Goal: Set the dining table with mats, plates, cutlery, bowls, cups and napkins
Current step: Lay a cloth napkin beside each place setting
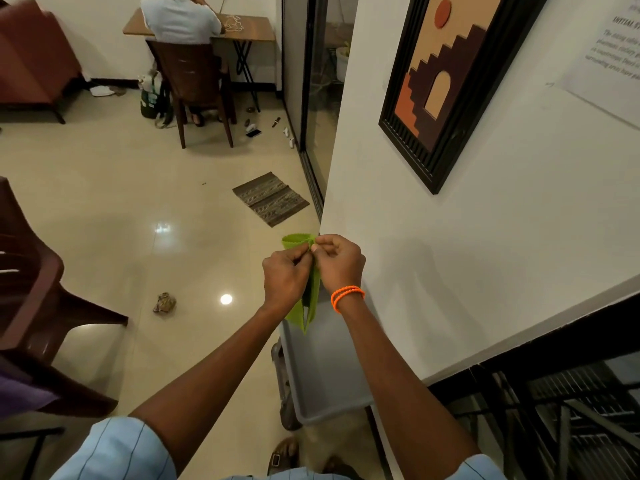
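Hard to judge overall progress: no dining table in view, so no mats, plates, cutlery, bowls or cups to count as laid. Judging from this alone, still at the napkin-preparing stage, away from the table, with placing left to do.

Green napkin (313, 299) held up in mid-air, in front of the body, above a grey tray (325, 375) on a cart by the white wall (485, 254). Folded or rolled into a narrow cone-like shape: wide open end uppermost and away from the body, tapering to a point hanging down toward the tray. Long axis roughly vertical in the picture, tilted slightly, top leaning left.

Left hand (285, 275) and right hand (341, 263) both with fingers curled, pinching the upper part of the napkin between thumb and fingertips, knuckles nearly touching each other. Orange bracelet (347, 296) on the right wrist.

Elsewhere: a woven mat (270, 199) lying on the floor near the glass door, well apart from the hands; a brown chair (38, 292) at left; a framed picture (450, 81) on the wall.
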